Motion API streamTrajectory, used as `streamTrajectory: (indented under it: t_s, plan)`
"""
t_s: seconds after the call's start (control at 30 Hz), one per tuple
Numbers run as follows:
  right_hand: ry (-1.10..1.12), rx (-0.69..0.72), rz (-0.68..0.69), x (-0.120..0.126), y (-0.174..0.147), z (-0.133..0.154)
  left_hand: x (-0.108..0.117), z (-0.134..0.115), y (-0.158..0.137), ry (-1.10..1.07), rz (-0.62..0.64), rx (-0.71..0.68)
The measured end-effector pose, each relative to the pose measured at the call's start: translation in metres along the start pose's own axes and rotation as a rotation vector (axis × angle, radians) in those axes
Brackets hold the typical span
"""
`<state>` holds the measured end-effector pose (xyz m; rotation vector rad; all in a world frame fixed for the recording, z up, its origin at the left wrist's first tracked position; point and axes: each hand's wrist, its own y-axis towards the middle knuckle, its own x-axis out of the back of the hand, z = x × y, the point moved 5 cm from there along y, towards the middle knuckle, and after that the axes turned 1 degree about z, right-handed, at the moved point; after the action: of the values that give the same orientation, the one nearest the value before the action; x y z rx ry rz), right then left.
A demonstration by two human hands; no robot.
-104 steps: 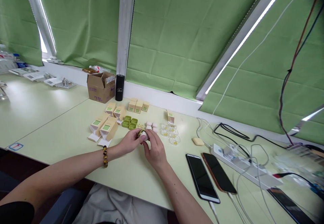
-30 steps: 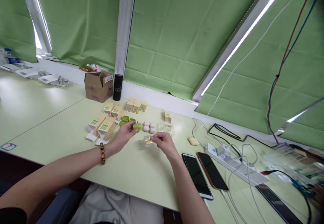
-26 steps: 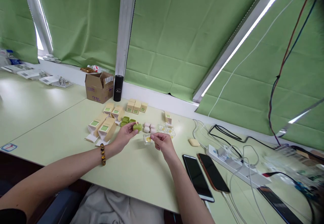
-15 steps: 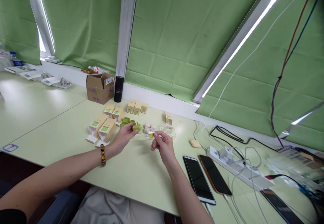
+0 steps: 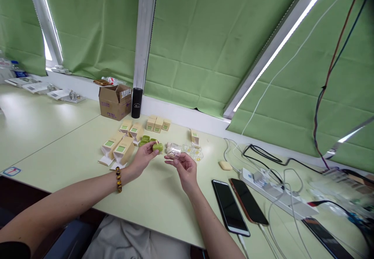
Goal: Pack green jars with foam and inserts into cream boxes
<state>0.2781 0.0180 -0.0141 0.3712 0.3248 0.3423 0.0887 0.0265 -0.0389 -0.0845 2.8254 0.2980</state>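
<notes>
My left hand [image 5: 143, 158] is closed round a small rounded green case [image 5: 158, 147], with a pale yellowish bit showing at its top. In my right hand [image 5: 186, 171], thumb and fingers pinch a small clear plastic piece [image 5: 174, 150] with shiny glints, tilted up just right of the green case. A gap separates the two held items. Behind my left fingers lie several green cases [image 5: 145, 139]. Pale pinkish pieces, partly covered by the clear piece, lie behind my right fingers. To the right rest clear plastic pieces with yellow spots [image 5: 193, 152].
Cream boxes with green labels stand left [image 5: 124, 149] and at the back [image 5: 158, 124]. A cardboard box [image 5: 115, 103] and black bottle [image 5: 136, 103] are behind. Right are two phones [image 5: 230, 206], a cream block [image 5: 225, 165], a power strip [image 5: 274, 192] and loose cables.
My right hand has turned the clear piece from edge-on to face-on and shifted slightly left and down, its fingers now beneath the piece. My left hand and the green case have stayed put.
</notes>
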Motion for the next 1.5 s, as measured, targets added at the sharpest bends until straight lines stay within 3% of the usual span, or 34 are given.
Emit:
streamTrajectory:
  t_s: [0.17,0.4,0.6,0.87,1.17,1.5]
  plan:
    - [-0.015,0.032,-0.033,0.003,0.001,-0.002,-0.001,-0.003,-0.001,-0.028,-0.008,-0.011]
    - [0.223,-0.135,0.055,0.003,0.007,-0.006,-0.001,-0.004,-0.002,-0.044,0.001,-0.033]
    - [0.293,-0.148,-0.021,0.013,0.009,-0.015,-0.001,-0.006,-0.005,-0.029,0.026,-0.056]
    - [-0.001,-0.004,-0.187,0.023,0.007,-0.014,0.002,-0.006,-0.002,-0.082,0.031,-0.095]
    - [-0.389,0.097,-0.143,0.007,0.000,-0.013,0.003,-0.005,0.001,-0.094,0.084,-0.159]
    - [-0.396,0.085,-0.116,0.001,-0.001,-0.015,-0.010,-0.014,-0.010,-0.020,0.208,-0.129]
